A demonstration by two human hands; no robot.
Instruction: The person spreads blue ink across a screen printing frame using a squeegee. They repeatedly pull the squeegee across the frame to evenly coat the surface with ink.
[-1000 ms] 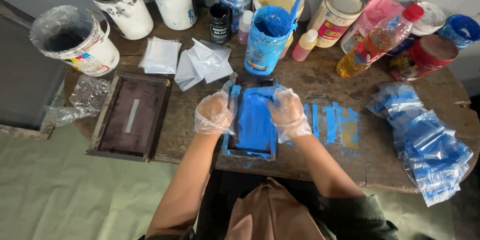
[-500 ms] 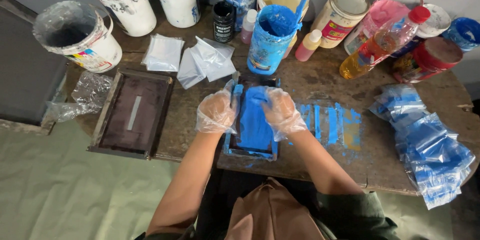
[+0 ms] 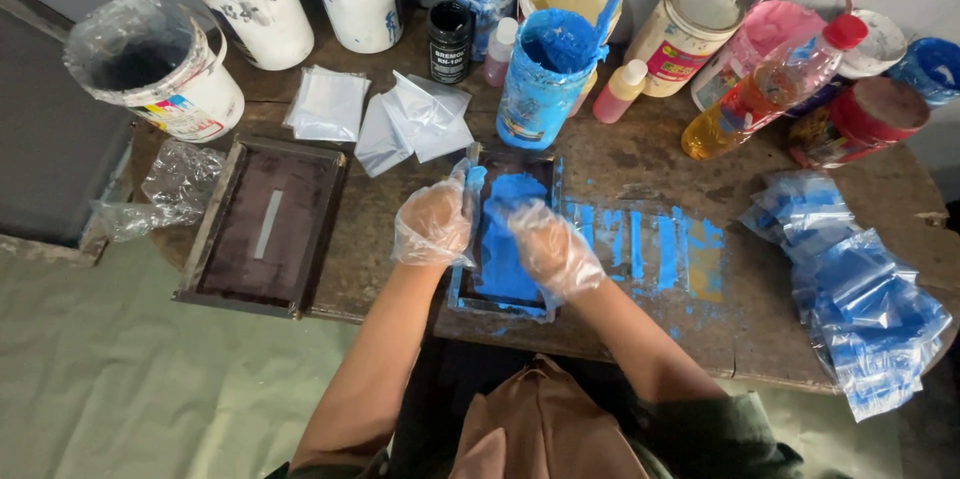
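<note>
Gloved hands at work on a small printing frame (image 3: pixel 505 239): left hand (image 3: pixel 432 226) clamps the frame's left edge to steady it, right hand (image 3: pixel 545 251) presses closed on something over the blue-inked mesh, prob. a squeegee, mostly hidden. Frame lies flat at table (image 3: pixel 400 239) front; blue paint can (image 3: pixel 545 79) w/ stick just behind, printed blue bags (image 3: pixel 850 289) piled at right.

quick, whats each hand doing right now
Left hand: gloved, curled on the left edge of the blue-inked screen frame; a firm grip cannot be told.
Right hand: gloved, pressed down on the blue ink inside the frame; whether it holds a tool cannot be told.
</note>
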